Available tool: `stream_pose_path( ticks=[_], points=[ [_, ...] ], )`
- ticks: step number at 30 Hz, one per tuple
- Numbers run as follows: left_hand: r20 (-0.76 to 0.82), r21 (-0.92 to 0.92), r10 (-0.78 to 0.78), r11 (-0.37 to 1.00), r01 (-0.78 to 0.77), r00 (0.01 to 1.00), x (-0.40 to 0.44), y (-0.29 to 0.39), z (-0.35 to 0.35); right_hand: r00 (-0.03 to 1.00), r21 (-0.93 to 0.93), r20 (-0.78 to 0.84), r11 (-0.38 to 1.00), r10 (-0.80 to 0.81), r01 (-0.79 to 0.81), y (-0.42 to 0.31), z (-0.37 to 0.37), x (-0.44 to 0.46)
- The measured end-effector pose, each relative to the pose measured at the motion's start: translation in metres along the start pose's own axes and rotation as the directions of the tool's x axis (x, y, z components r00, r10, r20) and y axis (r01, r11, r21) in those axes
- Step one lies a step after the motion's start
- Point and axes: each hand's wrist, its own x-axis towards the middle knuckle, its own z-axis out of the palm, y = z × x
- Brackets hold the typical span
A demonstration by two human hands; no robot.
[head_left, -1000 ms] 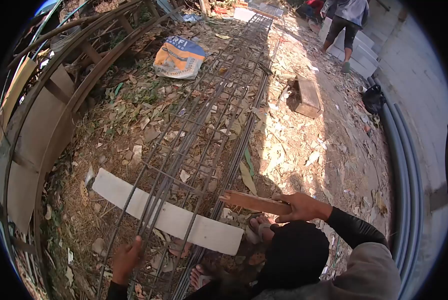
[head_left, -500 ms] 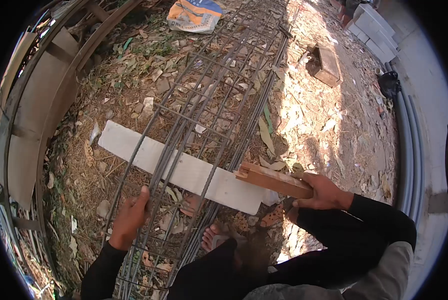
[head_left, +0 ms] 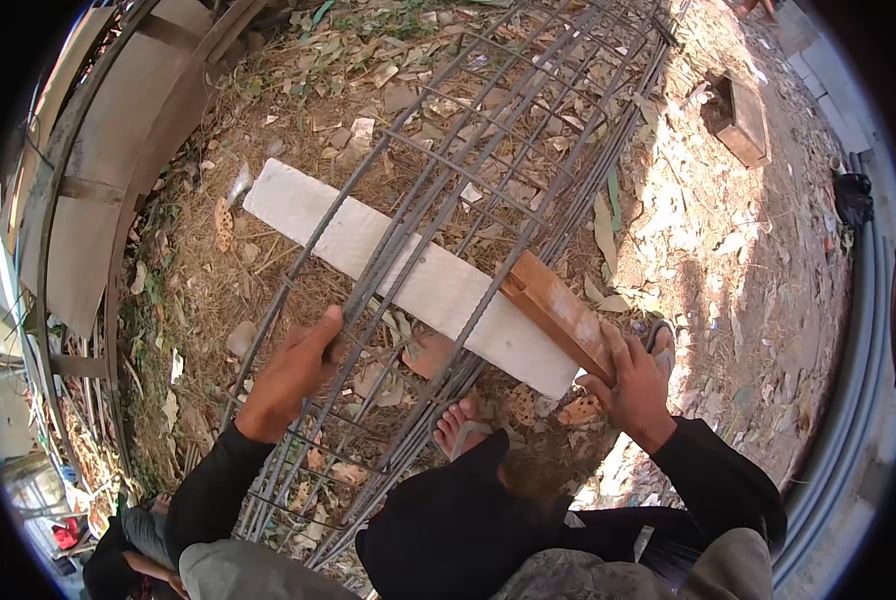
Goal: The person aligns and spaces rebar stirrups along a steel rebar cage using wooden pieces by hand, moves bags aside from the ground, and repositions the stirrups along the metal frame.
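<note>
Your left hand (head_left: 293,375): forearm angled up from lower left, thumb raised, fingers part-curled at the near stretch of the rebar cage (head_left: 465,177); cannot tell whether they grip a bar. Your right hand (head_left: 636,385): reaching up and inward from lower right, closed around the near end of the wooden block (head_left: 558,312), which overlaps the white board (head_left: 448,290) right of the cage.
</note>
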Motion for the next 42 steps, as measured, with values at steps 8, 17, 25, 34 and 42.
stream_pose_path(
  ticks=[8, 17, 25, 34, 42],
  points=[
    [0.099, -0.032, -0.023, 0.999, 0.027, 0.995, -0.002, 0.002, -0.003, 0.998, -0.113, -0.060, 0.993, 0.013, -0.020, -0.003, -0.012, -0.011],
    [0.104, -0.009, -0.065, 0.998, 0.066, 0.992, -0.012, 0.010, -0.008, 0.978, -0.019, -0.201, 0.998, -0.062, 0.059, -0.031, -0.004, 0.029],
    [0.103, 0.015, 0.002, 1.000, -0.004, 0.995, -0.026, 0.020, -0.010, 0.962, 0.252, -0.272, 0.964, -0.013, 0.085, -0.086, 0.016, 0.079],
    [0.070, 0.022, 0.005, 1.000, -0.007, 0.998, -0.023, 0.018, -0.008, 0.966, 0.449, 0.192, 0.891, -0.171, 0.068, -0.091, -0.004, 0.126],
    [0.083, -0.006, -0.012, 1.000, 0.012, 0.996, -0.019, 0.012, -0.007, 0.981, 0.160, -0.169, 0.980, -0.094, 0.121, -0.114, 0.004, 0.097]
  ],
)
